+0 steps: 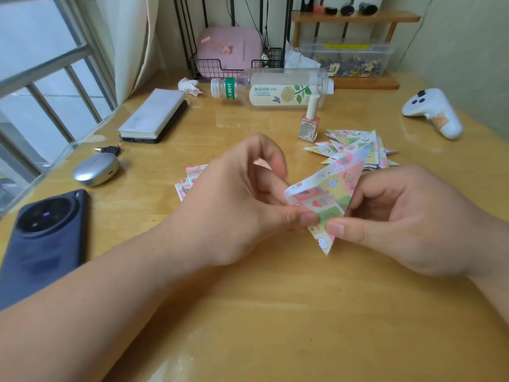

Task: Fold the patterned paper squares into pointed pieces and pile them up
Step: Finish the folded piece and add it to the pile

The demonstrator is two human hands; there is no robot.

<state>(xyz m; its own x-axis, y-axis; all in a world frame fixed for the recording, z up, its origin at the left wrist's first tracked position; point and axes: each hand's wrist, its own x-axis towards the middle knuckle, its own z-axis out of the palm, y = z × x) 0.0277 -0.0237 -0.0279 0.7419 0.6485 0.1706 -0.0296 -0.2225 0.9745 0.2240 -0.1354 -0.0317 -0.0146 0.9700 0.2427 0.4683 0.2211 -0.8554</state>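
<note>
Wood, pale and glossy, makes up the table (275,312) that fills the near part of the view, with both forearms reaching in over it. Above the middle of the table the left hand (242,197) and the right hand (407,219) hold one folded paper piece (327,199) between them, lifted off the surface. The left thumb and curled fingers pinch its left edge; the right thumb presses on its lower part, with the right fingers curled behind. The piece is a patterned triangle with its sharp tip pointing down. A small patterned corner shows higher up among the left fingers; whether it belongs to the same piece cannot be told.

To the near left lies a dark blue phone (46,238), camera side up. Further on sits a silver earbud case (96,169). Just behind the left hand a stack of flat paper squares (190,177) peeks out. Behind the right hand, on the table, lies the pile of pointed pieces (355,146), tips fanned outward. Just beside it a pink nail polish bottle (309,125) stands upright.

Beyond, a clear plastic drink bottle (275,88) lies on its side, cap to the left. A white controller (432,111) rests at the far right, a white block (154,114) on a dark device at the far left. A black wire basket (217,66) and a clear storage box (349,60) stand at the back edge
</note>
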